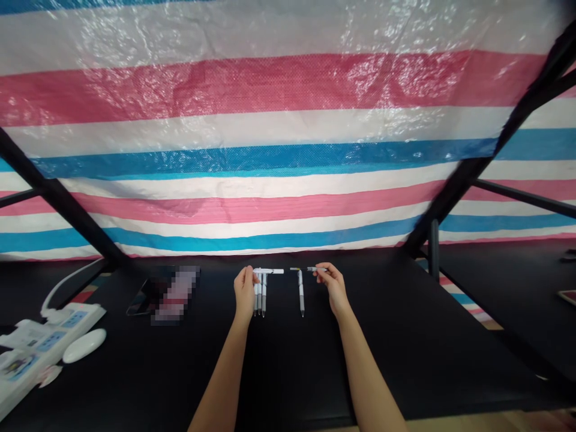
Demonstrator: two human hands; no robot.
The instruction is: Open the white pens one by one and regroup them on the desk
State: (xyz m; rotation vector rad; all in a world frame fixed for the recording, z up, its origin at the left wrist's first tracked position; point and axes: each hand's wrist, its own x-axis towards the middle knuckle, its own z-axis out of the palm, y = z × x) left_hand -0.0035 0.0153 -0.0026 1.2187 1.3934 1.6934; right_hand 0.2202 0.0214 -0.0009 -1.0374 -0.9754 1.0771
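My left hand [245, 290] is closed on a white pen barrel [273, 271], which points to the right. Below that barrel, several white and grey pens [263, 300] lie side by side on the black table [288, 372], partly behind my fingers. Another white and grey pen [301, 294] lies on its own between my hands, its tip toward me. My right hand [333, 287] pinches a grey pen part [311, 269], with a thin refill sticking out to the left. The two held parts are apart, nearly in line.
At the left are a white power strip [49, 339], a white oval object [84, 346], a dark phone [146, 297] and a blurred item [177, 294]. Black frame bars [450, 201] and a striped sheet [252, 207] stand behind.
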